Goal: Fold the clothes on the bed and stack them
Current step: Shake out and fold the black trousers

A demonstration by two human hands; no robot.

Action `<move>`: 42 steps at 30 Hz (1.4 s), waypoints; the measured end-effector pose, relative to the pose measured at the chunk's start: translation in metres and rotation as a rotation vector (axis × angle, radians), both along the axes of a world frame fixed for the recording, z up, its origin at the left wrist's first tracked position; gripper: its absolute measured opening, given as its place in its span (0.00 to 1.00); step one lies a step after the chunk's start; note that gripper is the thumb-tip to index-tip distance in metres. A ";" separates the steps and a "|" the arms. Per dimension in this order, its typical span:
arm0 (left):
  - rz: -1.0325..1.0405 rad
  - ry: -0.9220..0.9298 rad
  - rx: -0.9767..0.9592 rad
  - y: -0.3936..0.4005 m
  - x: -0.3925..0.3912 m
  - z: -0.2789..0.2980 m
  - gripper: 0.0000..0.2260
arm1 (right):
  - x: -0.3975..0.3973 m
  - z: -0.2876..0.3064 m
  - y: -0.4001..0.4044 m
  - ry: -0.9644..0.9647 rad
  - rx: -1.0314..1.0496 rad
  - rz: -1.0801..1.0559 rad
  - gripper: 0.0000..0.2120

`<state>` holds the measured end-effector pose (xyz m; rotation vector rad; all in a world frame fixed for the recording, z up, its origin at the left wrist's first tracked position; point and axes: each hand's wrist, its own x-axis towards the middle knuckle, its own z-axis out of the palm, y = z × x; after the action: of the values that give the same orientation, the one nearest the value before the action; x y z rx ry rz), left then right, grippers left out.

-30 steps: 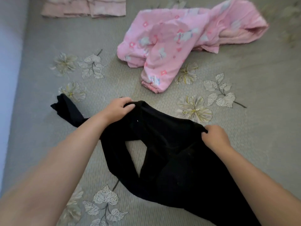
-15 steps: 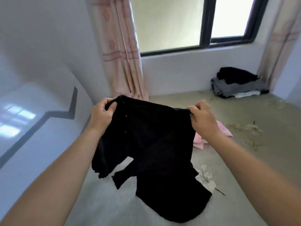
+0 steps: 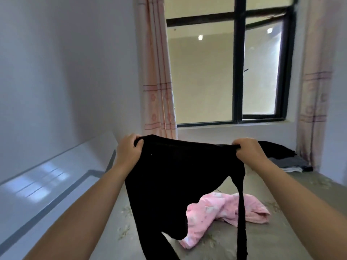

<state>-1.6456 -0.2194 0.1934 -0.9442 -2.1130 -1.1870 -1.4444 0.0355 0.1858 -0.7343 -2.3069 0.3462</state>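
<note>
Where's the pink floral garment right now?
The crumpled pink floral garment lies on the grey bed, lower right of centre in the head view, partly behind the hanging black garment.

Single view only, head-worn wide-angle camera. It looks forward along the bed (image 3: 281, 231) toward the far wall and window (image 3: 231, 72), pitched only slightly down. Both forearms enter from the bottom corners and run up to mid-frame; left hand (image 3: 129, 152) and right hand (image 3: 247, 152) sit close to the lens, near centre height. Wall (image 3: 56, 72) fills the left side. Straight edges bow near the borders. No second view, so no shared overlap to note.
</note>
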 end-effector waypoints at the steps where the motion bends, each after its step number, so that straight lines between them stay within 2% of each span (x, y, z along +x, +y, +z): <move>1: 0.024 0.050 -0.014 -0.010 0.013 -0.001 0.07 | 0.013 0.002 -0.007 0.030 -0.005 -0.011 0.16; 5: 0.080 0.158 -0.049 -0.048 0.061 -0.008 0.07 | 0.056 0.001 -0.043 0.103 -0.031 -0.008 0.16; 9: 0.100 0.196 -0.032 -0.087 0.107 -0.010 0.15 | 0.097 -0.003 -0.073 0.116 0.037 -0.055 0.17; 12: 0.099 0.261 -0.032 -0.110 0.137 -0.015 0.12 | 0.125 -0.011 -0.088 0.181 0.112 -0.061 0.16; 16: 0.113 0.311 -0.089 -0.130 0.156 -0.032 0.07 | 0.148 -0.038 -0.094 0.154 0.481 -0.070 0.13; 19: 0.138 0.328 -0.207 -0.132 0.153 -0.051 0.14 | 0.150 -0.063 -0.090 0.105 0.675 -0.065 0.10; 22: 0.149 0.286 -0.311 -0.125 0.137 -0.083 0.14 | 0.133 -0.100 -0.075 0.065 0.741 -0.041 0.09; 27: 0.194 0.156 -0.434 -0.086 0.080 -0.153 0.05 | 0.076 -0.175 -0.034 -0.037 0.617 0.087 0.11; 30: 0.210 0.077 -0.532 -0.054 0.037 -0.202 0.07 | 0.030 -0.221 -0.005 -0.054 0.549 0.135 0.12; 36: 0.283 -0.081 -0.674 0.002 -0.036 -0.302 0.16 | -0.052 -0.318 0.043 -0.234 0.516 0.152 0.10; 42: 0.311 -0.161 -0.747 0.034 -0.080 -0.378 0.13 | -0.112 -0.387 0.069 -0.298 0.499 0.153 0.09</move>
<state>-1.7254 -0.1852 -0.1841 -0.7717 -2.7729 -0.3088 -1.5562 0.1048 -0.2014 -0.3759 -2.5833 -0.2890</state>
